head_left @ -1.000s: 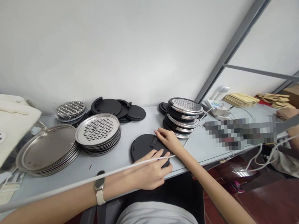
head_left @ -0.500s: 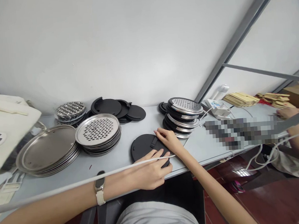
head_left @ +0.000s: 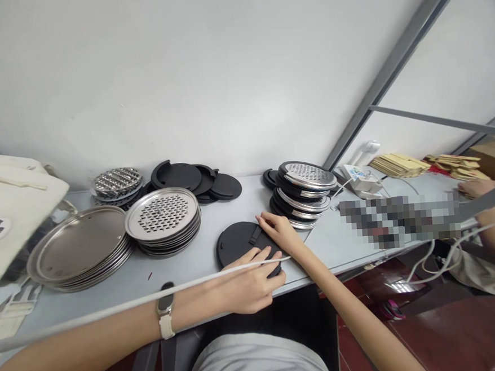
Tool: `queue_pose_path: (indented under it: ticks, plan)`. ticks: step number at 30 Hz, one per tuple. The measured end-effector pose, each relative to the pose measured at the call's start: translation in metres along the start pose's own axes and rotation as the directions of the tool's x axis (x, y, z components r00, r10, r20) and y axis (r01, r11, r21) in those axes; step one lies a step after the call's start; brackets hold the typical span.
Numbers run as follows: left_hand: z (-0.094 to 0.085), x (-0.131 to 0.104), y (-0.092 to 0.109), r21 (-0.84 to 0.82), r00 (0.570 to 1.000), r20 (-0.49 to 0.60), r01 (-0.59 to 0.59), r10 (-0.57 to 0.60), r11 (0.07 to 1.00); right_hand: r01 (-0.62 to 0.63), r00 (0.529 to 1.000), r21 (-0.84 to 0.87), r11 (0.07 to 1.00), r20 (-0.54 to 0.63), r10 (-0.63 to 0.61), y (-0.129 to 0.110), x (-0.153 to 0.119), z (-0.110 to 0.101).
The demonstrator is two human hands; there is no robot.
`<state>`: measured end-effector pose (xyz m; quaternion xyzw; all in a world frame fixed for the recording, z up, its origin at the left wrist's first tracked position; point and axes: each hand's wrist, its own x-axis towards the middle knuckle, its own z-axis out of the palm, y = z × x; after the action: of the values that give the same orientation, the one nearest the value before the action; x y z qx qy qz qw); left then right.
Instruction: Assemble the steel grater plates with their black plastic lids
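From the disc (head_left: 237, 244) that lies on the table (head_left: 249, 205) under my left hand (head_left: 251, 284) and right hand (head_left: 281, 234), the grater stack (head_left: 162, 215) stands left, the plate stack (head_left: 77, 242) farther left, the pile of covers (head_left: 226, 186) behind to the left, and the mixed stack (head_left: 306, 177) behind to the right.

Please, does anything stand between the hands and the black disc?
Nothing visible does: the left hand and right hand both touch the black disc. A white cable only crosses in front of the left arm.
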<state>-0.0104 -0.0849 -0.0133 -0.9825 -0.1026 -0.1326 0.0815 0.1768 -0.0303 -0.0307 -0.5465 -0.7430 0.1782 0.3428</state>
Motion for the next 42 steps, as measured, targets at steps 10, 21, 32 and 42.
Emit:
queue_pose_path:
  ticks: [10,21,32,42]
  plan:
    - [-0.0005,0.0001,0.0,-0.005,1.0,-0.009,0.007,-0.007,1.0,-0.008,1.0,-0.021,1.0,0.005,0.008,0.0029,0.0001,0.0017]
    - [0.0017,0.0,-0.0004,0.007,1.0,-0.011,0.002,-0.002,1.0,0.005,1.0,-0.052,0.999,0.005,-0.005,0.0031,0.0009,0.0015]
    - [0.0011,0.0005,-0.0007,0.012,1.0,-0.018,-0.003,0.003,1.0,-0.026,1.0,-0.019,0.999,-0.004,0.026,0.002,0.0,0.0008]
    - [0.0007,0.0008,-0.0007,0.011,0.999,-0.036,-0.008,0.008,1.0,-0.018,0.999,0.022,1.0,-0.042,0.019,0.003,-0.001,0.001]
